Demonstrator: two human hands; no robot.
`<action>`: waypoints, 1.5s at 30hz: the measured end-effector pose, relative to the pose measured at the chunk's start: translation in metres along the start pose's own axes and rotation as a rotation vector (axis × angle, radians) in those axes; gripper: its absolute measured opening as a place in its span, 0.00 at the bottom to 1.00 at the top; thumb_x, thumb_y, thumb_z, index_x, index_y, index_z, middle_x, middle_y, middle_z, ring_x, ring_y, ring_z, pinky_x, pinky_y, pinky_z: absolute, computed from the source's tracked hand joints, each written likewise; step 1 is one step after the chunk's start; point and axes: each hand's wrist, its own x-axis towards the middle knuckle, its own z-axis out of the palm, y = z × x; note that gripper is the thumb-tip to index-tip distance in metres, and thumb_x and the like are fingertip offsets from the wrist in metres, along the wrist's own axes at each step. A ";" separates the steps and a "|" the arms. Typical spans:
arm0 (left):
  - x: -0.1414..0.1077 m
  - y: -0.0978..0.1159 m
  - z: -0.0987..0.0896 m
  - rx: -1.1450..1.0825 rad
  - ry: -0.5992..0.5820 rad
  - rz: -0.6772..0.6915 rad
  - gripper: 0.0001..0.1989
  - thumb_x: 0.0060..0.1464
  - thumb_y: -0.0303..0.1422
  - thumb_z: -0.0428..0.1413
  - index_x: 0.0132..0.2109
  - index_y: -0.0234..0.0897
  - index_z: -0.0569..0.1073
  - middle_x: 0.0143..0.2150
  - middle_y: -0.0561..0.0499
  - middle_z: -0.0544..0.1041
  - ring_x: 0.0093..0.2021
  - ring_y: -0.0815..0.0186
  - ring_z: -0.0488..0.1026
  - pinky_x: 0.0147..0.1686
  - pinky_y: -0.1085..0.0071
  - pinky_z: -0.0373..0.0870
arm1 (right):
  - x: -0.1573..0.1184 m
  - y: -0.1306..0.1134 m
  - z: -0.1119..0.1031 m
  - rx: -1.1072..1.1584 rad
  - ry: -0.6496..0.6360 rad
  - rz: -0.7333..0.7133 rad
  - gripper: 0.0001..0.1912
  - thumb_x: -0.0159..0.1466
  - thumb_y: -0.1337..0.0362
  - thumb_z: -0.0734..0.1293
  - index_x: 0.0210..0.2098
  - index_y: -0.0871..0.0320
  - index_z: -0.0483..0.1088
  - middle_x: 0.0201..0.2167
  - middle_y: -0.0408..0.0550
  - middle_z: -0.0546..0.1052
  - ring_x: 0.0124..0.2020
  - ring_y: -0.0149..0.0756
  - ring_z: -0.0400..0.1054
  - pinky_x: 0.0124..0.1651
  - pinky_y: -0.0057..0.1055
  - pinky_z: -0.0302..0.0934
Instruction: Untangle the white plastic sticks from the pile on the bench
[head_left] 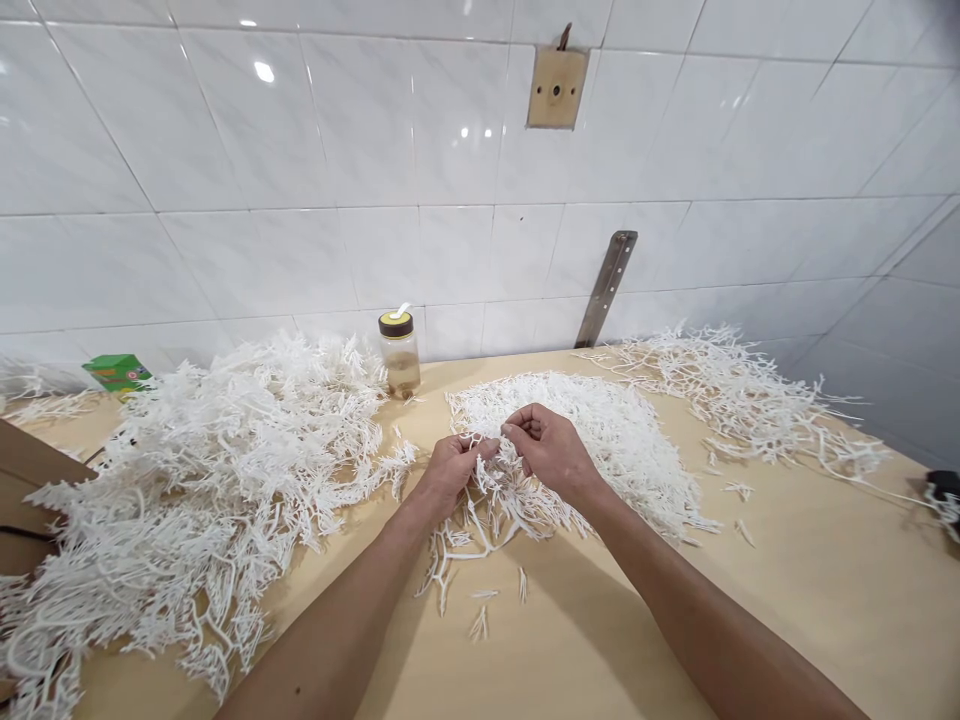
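Observation:
My left hand pinches a white branching sprig, whose bare forked stems hang down toward the tabletop. Just to its right, my right hand has thumb and forefinger brought together at the sprig's upper part; whether a small tip is between them cannot be made out. Under and behind both hands spreads a flattish heap of short white sprig pieces. A few loose bits lie on the wood-coloured table in front of my hands.
A large tangled pile of white sprigs covers the left side. Barer stems lie back right. Near the wall stand a lidded bottle, a green box and a metal strip. A black object sits at the right edge.

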 end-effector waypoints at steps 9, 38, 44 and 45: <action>0.001 -0.002 0.000 0.033 0.028 0.054 0.18 0.37 0.41 0.69 0.28 0.31 0.75 0.22 0.52 0.71 0.23 0.70 0.66 0.25 0.72 0.64 | -0.002 -0.003 -0.004 -0.058 -0.137 0.008 0.12 0.58 0.55 0.67 0.34 0.59 0.70 0.26 0.44 0.74 0.16 0.26 0.62 0.16 0.26 0.60; 0.001 -0.007 0.001 0.477 0.264 0.269 0.15 0.49 0.42 0.58 0.25 0.35 0.70 0.22 0.56 0.65 0.25 0.70 0.59 0.28 0.73 0.55 | -0.005 0.005 0.008 -0.506 -0.075 -0.087 0.10 0.63 0.63 0.59 0.30 0.57 0.71 0.23 0.44 0.74 0.23 0.33 0.67 0.28 0.29 0.56; 0.002 -0.008 -0.001 0.546 0.318 0.302 0.17 0.50 0.42 0.57 0.22 0.36 0.65 0.20 0.58 0.61 0.24 0.71 0.56 0.27 0.73 0.54 | -0.006 0.008 0.010 -0.540 -0.062 -0.126 0.10 0.62 0.63 0.60 0.29 0.57 0.70 0.24 0.44 0.74 0.26 0.34 0.66 0.30 0.29 0.55; 0.002 -0.009 0.000 0.557 0.329 0.317 0.17 0.51 0.42 0.57 0.22 0.36 0.65 0.20 0.58 0.60 0.24 0.71 0.56 0.27 0.73 0.54 | -0.006 0.008 0.011 -0.545 -0.060 -0.116 0.10 0.62 0.63 0.60 0.28 0.57 0.70 0.24 0.44 0.74 0.26 0.34 0.65 0.30 0.29 0.54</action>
